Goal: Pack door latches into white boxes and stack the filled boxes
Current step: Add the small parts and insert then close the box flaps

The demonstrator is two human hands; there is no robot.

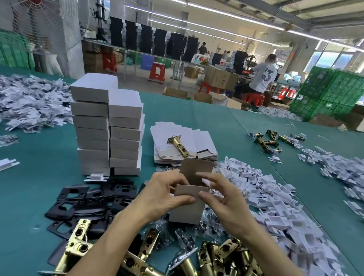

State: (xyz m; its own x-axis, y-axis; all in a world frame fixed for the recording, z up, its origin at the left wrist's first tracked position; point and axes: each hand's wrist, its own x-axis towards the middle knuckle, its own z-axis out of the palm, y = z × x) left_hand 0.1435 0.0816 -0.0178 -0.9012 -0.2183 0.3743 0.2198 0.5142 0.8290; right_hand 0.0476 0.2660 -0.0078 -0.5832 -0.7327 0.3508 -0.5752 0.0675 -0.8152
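Packing is standing, I judge, at the open-box step: left grip [164,196] and right grip [223,201] are each pinching the top edge of a small white box [187,210], holding it upright just above bagged parts [211,227] on the worktop [40,152]. Its brown-lined lid flap [196,169] is standing open, and its contents are hiding from view. The next move is calling for a brass latch [189,267] going inside, then the flap tucking shut.

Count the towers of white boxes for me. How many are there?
2. The taller tower stands on the left, and the shorter tower stands close beside it on the right. Any more behind them would be hidden.
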